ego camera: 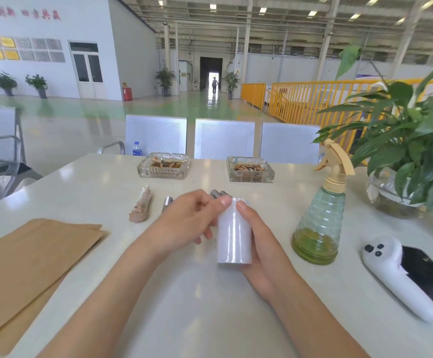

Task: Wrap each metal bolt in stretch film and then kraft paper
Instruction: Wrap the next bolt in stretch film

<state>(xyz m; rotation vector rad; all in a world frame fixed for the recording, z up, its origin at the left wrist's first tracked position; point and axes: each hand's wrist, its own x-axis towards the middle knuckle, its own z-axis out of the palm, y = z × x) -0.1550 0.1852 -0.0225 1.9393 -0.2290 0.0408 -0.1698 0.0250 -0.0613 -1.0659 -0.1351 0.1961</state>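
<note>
Metal bolt [167,202], bare and grey, lying on the counter [86,182] just beyond the left hand [184,223], partly hidden by it; further bare bolts [219,194] showing past the fingertips. To the far left, kraft paper [29,259] stacked flat near the counter edge, untouched. Right of the paper, one wrapped bolt [141,205] in brownish covering, judged finished. At centre, stretch film roll [233,232] held upright, clasped from both sides: left-hand fingers [224,201] curled over its top rim, seemingly feeling for the film's free end; right hand [255,236] closed around the roll's side and back. No film yet drawn out, so far as visible. Judged stage: one bolt done, several left, next film wrap only beginning. Neither hand touching any bolt; bare bolts close behind the roll, within easy reach. Farther right, spray bottle [320,226] standing clear.
</note>
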